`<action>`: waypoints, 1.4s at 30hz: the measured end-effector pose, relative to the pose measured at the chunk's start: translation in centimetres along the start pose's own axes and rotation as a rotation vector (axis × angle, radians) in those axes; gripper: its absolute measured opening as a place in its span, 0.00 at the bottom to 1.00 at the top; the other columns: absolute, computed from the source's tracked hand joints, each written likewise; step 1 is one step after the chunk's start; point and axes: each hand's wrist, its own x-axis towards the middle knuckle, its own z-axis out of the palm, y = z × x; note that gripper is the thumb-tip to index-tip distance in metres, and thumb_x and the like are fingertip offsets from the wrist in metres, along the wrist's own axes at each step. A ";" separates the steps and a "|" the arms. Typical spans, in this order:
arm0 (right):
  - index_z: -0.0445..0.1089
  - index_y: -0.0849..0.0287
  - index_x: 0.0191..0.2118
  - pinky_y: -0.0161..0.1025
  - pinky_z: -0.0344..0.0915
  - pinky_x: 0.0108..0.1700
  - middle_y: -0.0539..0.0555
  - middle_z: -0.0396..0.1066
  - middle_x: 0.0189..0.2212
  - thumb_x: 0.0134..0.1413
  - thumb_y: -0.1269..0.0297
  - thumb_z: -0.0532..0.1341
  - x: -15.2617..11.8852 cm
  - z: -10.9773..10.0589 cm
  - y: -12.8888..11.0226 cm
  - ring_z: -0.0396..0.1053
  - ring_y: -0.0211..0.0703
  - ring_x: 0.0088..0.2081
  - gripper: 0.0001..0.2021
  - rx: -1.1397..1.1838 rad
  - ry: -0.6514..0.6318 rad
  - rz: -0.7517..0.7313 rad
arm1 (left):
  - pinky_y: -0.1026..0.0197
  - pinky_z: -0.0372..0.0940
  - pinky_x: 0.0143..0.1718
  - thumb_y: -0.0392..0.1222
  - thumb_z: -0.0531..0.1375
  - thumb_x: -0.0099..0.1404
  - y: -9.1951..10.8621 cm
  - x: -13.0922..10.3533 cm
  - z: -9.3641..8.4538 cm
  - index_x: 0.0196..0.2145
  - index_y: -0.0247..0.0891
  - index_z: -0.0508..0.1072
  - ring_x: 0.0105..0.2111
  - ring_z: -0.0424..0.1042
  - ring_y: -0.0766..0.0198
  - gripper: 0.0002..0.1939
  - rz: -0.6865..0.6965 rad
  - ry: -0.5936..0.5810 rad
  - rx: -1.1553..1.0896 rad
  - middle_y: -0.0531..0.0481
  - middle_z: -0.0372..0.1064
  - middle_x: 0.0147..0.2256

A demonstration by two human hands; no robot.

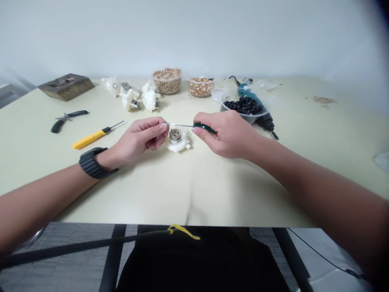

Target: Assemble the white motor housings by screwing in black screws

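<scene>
My right hand (225,132) is closed around the dark green handle of a screwdriver (181,125), its thin metal shaft pointing left. At the tip of that shaft, my left hand (144,136) pinches a tiny metal piece that looks like a screw (168,124), mostly covered by the fingertips. Just below the shaft, a white plastic housing (178,144) lies on the table with a round metal motor (175,135) facing up in it. Neither hand grips this housing, though the left fingers are close beside it.
Left on the table (182,194) lie a yellow screwdriver (89,139), pliers (65,118) and a heavy block (67,86). Several white motor housings (130,99) stand behind. Tubs of small tan parts (167,82) and brassy parts (200,86), a bowl of black pieces (245,106) and a power driver (266,121) are farther back.
</scene>
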 end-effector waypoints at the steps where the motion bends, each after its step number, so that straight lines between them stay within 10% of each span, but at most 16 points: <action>1: 0.69 0.57 0.43 0.40 0.47 0.33 0.49 0.65 0.25 0.69 0.55 0.58 0.0 -0.1 0.0 0.56 0.39 0.26 0.10 0.010 -0.011 0.010 | 0.63 0.53 0.23 0.50 0.65 0.71 0.0 0.0 0.0 0.31 0.37 0.72 0.23 0.61 0.68 0.15 0.002 -0.006 0.005 0.51 0.63 0.24; 18: 0.69 0.56 0.37 0.41 0.49 0.33 0.48 0.66 0.22 0.68 0.53 0.61 0.2 -2.8 -1.0 0.59 0.39 0.24 0.12 0.078 -0.149 0.070 | 0.64 0.51 0.24 0.51 0.60 0.76 0.8 -0.6 0.4 0.29 0.37 0.68 0.23 0.56 0.70 0.20 0.070 -0.114 0.153 0.52 0.60 0.23; 42: 0.66 0.57 0.36 0.39 0.54 0.34 0.48 0.71 0.28 0.64 0.56 0.66 -1.7 -0.7 -0.7 0.62 0.37 0.28 0.12 0.310 -0.002 0.160 | 0.62 0.50 0.25 0.53 0.58 0.77 0.7 -1.0 0.9 0.28 0.38 0.68 0.23 0.55 0.68 0.22 0.116 -0.165 0.338 0.53 0.59 0.24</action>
